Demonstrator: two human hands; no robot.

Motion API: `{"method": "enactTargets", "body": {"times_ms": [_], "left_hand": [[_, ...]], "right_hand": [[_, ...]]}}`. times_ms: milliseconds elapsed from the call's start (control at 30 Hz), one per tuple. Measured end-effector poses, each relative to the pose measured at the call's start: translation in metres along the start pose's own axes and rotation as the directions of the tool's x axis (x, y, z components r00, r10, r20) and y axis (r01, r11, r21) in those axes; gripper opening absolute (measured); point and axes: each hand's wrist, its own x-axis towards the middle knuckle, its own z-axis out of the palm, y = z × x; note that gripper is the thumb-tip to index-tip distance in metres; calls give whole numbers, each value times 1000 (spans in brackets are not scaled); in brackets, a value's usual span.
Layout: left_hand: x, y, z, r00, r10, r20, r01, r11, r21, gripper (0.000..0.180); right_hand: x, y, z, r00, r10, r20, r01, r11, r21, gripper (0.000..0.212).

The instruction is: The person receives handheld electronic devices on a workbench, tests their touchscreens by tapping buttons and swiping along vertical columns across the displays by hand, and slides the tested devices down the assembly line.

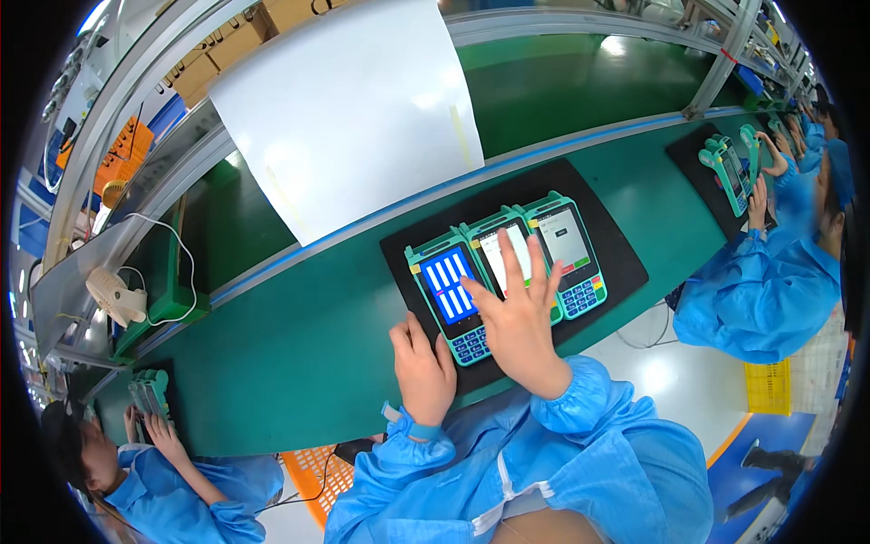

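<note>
Three green payment terminals lie side by side on a black mat (609, 204). The left terminal (443, 286) has a lit blue screen with white bars. The middle terminal (489, 243) shows a white screen, and its keypad is mostly hidden under my right hand. On the right terminal (564, 238) the screen is pale grey with a small dark box. My right hand (520, 325) is open over the middle terminal, fingers spread, fingertips at its screen. My left hand (423, 370) rests open beside the left terminal's lower left edge, fingers slightly bent, holding nothing.
The green bench (299, 363) carries the mat. A white sheet (353, 118) hangs behind it. A small fan (116, 296) stands at the left. Co-workers in blue smocks handle similar terminals (728, 172) at both sides. An orange basket (313, 480) sits below the bench.
</note>
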Motion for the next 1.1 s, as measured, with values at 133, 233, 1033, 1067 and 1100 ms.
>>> {"method": "enactTargets", "body": {"times_ms": [133,233,1033,1067,1100], "left_hand": [[-1,1,-1,1000,-13,1,13,1000,5,47],[-1,0,-5,998,-63,-2,63,996,-65,44],[-156,-344,-236,620,-177,-764,614,716,332,73],[-161,-354,-247,635,-196,-747,612,718,332,75],[-168,-371,-256,663,-193,-724,591,728,348,75]], "right_hand": [[2,9,-7,1000,13,21,-12,1000,-18,29],[5,-8,-9,991,-128,-32,131,983,130,32],[-9,-42,81,961,-237,142,240,971,-2,39],[-9,-36,83,958,-243,151,246,969,-1,40],[-10,-30,83,957,-237,170,245,969,-28,43]]}}
